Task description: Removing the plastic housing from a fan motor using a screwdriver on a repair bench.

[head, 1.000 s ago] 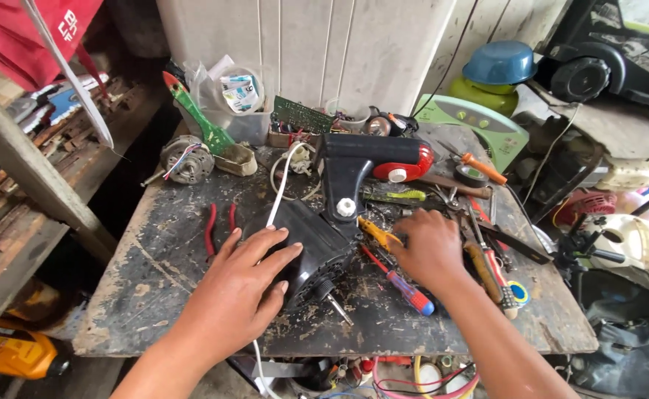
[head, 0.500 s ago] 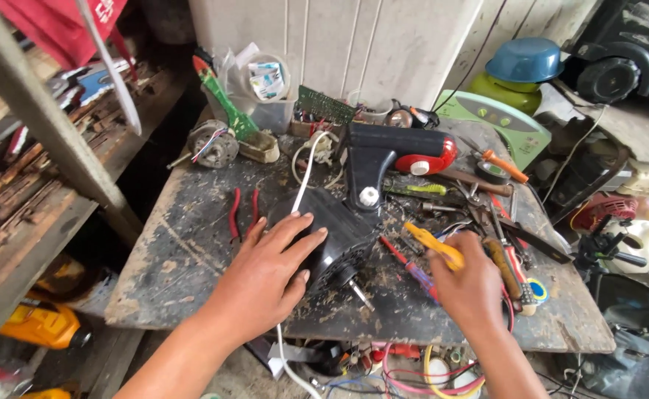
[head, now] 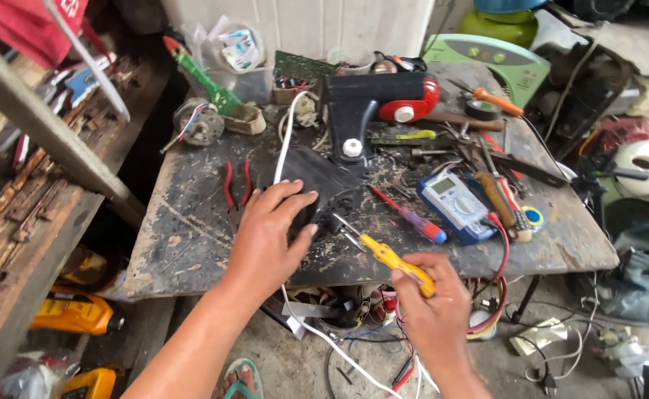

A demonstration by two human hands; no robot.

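1. Two hands at work over a cluttered table (head: 191, 244): left hand (head: 265, 236) lies flat, fingers spread, pressing on a black casing (head: 317, 181) near the table's front edge.
2. Right hand (head: 432, 310) is closed round a yellow-handled screwdriver (head: 384, 255), held just off the front edge, tip aimed up-left twd the casing, close to it; contact can't be told.
3. White cord (head: 284, 140) runs from under the left hand twd the back of the table.
4. Nearby: red pliers (head: 236, 188) left of the hand, red/blue screwdriver (head: 409, 218) and blue meter (head: 454, 203) to the right, black-and-red appliance body (head: 384, 100) behind.
5. Step, as I judge it: casing steadied, driver lining up w/ a screw. Seating the tip needs the casing kept from sliding.
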